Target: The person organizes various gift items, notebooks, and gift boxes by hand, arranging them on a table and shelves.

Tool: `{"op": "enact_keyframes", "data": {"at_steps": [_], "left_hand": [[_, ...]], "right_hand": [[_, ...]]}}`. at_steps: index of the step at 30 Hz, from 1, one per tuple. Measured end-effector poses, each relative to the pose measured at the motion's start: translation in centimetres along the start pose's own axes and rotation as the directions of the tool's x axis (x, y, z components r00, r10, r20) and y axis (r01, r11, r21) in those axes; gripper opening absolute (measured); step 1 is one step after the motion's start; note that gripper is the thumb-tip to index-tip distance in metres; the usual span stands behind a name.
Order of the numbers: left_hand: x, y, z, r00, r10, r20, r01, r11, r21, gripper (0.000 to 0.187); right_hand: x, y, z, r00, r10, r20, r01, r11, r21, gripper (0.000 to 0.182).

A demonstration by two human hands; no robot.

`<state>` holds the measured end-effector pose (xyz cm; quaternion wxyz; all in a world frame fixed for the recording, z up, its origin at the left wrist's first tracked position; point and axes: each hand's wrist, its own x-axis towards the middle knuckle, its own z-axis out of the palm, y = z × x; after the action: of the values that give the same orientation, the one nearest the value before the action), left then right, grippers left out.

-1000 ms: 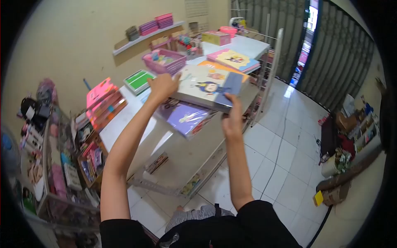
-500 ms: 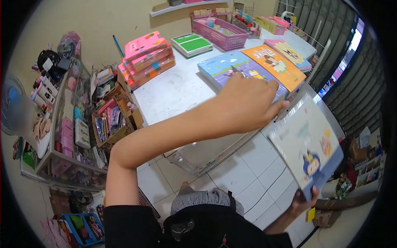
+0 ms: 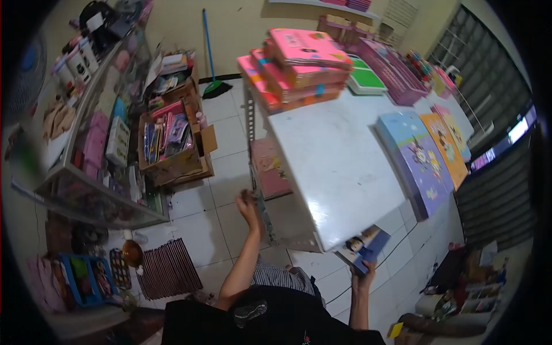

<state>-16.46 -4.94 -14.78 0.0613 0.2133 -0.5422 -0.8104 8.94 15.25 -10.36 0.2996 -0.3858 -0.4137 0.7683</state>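
Observation:
My right hand grips the lower edge of a book with a cartoon figure and dark blue on its cover. The book is beside the near corner of the white table, which hides part of it. My left hand hangs low at the table's left side, near its frame and a pink book on the shelf underneath. Its fingers are blurred and dark, so I cannot make out their pose. On the tabletop lie a blue and purple book pack and an orange one.
A stack of pink wrapped packs stands at the table's far left corner, with a green-and-white box and a purple basket beyond. To the left are an open cardboard box, a glass cabinet and a broom.
My left hand has left the blue and purple pack and dropped to the table's left side. My right hand has lowered the book beside the table corner. The view has swung left.

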Motion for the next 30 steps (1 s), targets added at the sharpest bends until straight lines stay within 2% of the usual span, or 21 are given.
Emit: {"op": "enact_keyframes", "data": {"at_steps": [1, 2, 3, 4, 5, 6, 7, 8, 10, 11, 13, 14, 15, 16, 17, 18, 19, 21, 25, 27, 30], "left_hand": [[0.3, -2.0, -0.4, 0.999, -0.043, 0.004, 0.042, 0.995, 0.091, 0.028], [0.8, -3.6, -1.1, 0.999, -0.043, -0.014, 0.044, 0.996, 0.080, 0.028], [1.5, -4.9, -1.5, 0.994, -0.076, 0.082, 0.051, 0.960, 0.275, 0.032], [2.0, -5.7, -1.5, 0.977, -0.130, 0.168, 0.039, 0.887, 0.460, 0.035], [2.4, -6.0, -1.4, 0.979, -0.132, 0.154, 0.049, 0.890, 0.452, 0.035], [2.7, -6.1, -1.3, 0.967, -0.116, 0.227, 0.002, 0.894, 0.447, 0.038], [3.0, -6.1, -1.1, 0.949, -0.099, 0.300, -0.045, 0.897, 0.440, 0.041], [3.4, -5.8, -0.7, 0.937, -0.021, 0.348, -0.155, 0.869, 0.470, 0.045], [5.0, -6.5, 0.5, 0.924, 0.018, 0.381, -0.181, 0.901, 0.395, 0.046], [5.7, -6.6, 1.2, 0.905, 0.060, 0.421, -0.210, 0.924, 0.319, 0.047], [6.7, -5.3, 3.0, 0.917, 0.055, 0.396, -0.167, 0.952, 0.255, 0.050], [7.6, -4.8, 3.7, 0.903, 0.054, 0.426, -0.244, 0.881, 0.405, 0.053], [8.2, -4.4, 4.3, 0.890, 0.046, 0.454, -0.316, 0.781, 0.539, 0.055], [8.6, -4.3, 5.0, 0.892, 0.055, 0.449, -0.319, 0.782, 0.536, 0.055], [8.9, -4.4, 5.8, 0.910, 0.068, 0.409, -0.333, 0.708, 0.622, 0.056], [9.2, -4.7, 6.1, 0.925, 0.079, 0.372, -0.336, 0.626, 0.704, 0.057], [9.7, -5.1, 6.0, 0.924, 0.078, 0.374, -0.337, 0.626, 0.703, 0.057], [10.9, -5.4, 5.7, 0.862, 0.115, 0.493, -0.459, 0.587, 0.666, 0.055], [11.1, -6.6, 5.3, 0.822, 0.172, 0.543, -0.524, 0.600, 0.604, 0.053], [11.3, -6.7, 5.1, 0.830, 0.214, 0.515, -0.526, 0.608, 0.595, 0.055], [11.9, -6.2, 4.5, 0.783, 0.115, 0.612, -0.572, 0.521, 0.634, 0.062]], "right_hand": [[1.1, 1.0, 1.8, 0.995, 0.024, 0.098, -0.023, 1.000, -0.016, 0.042], [3.0, 2.9, 2.3, 0.984, 0.040, 0.173, -0.052, 0.996, 0.069, 0.040], [5.0, 4.9, 3.1, 0.968, 0.047, 0.248, -0.087, 0.984, 0.153, 0.040], [5.9, 6.3, 4.0, 0.955, 0.043, 0.294, -0.080, 0.990, 0.116, 0.045], [6.5, 7.9, 4.8, 0.942, 0.044, 0.334, -0.074, 0.994, 0.078, 0.050], [8.4, 10.9, 3.6, 0.877, 0.054, 0.478, -0.146, 0.977, 0.157, 0.057], [5.0, 6.7, 9.7, 0.867, 0.003, 0.498, -0.057, 0.994, 0.092, 0.033], [6.1, 7.1, 11.7, 0.864, 0.009, 0.504, -0.059, 0.995, 0.084, 0.033], [9.5, 9.9, 14.4, 0.863, -0.157, 0.481, 0.233, 0.967, -0.103, 0.032], [11.4, 11.8, 15.4, 0.843, -0.242, 0.480, 0.371, 0.908, -0.193, 0.032], [14.6, 14.5, 17.6, 0.762, -0.405, 0.506, 0.611, 0.709, -0.353, 0.033], [15.5, 15.0, 19.1, 0.703, -0.474, 0.530, 0.703, 0.577, -0.416, 0.034], [14.6, 14.4, 21.0, 0.698, -0.474, 0.537, 0.707, 0.577, -0.409, 0.034], [12.2, 12.9, 23.5, 0.893, -0.226, 0.390, 0.278, 0.957, -0.084, 0.037], [10.9, 12.3, 25.0, 0.921, 0.127, 0.367, -0.249, 0.918, 0.308, 0.041], [10.9, 12.9, 25.3, 0.899, 0.127, 0.419, -0.271, 0.913, 0.306, 0.048], [11.0, 13.2, 25.2, 0.900, 0.125, 0.417, -0.269, 0.913, 0.307, 0.048], [11.1, 13.1, 25.1, 0.870, 0.229, 0.437, -0.356, 0.905, 0.235, 0.049], [10.7, 12.8, 23.9, 0.836, 0.267, 0.479, -0.371, 0.918, 0.136, 0.048], [10.9, 13.4, 23.3, 0.809, 0.308, 0.500, -0.371, 0.928, 0.030, 0.047], [11.3, 14.1, 22.7, 0.767, 0.332, 0.549, -0.364, 0.930, -0.055, 0.045]]}}
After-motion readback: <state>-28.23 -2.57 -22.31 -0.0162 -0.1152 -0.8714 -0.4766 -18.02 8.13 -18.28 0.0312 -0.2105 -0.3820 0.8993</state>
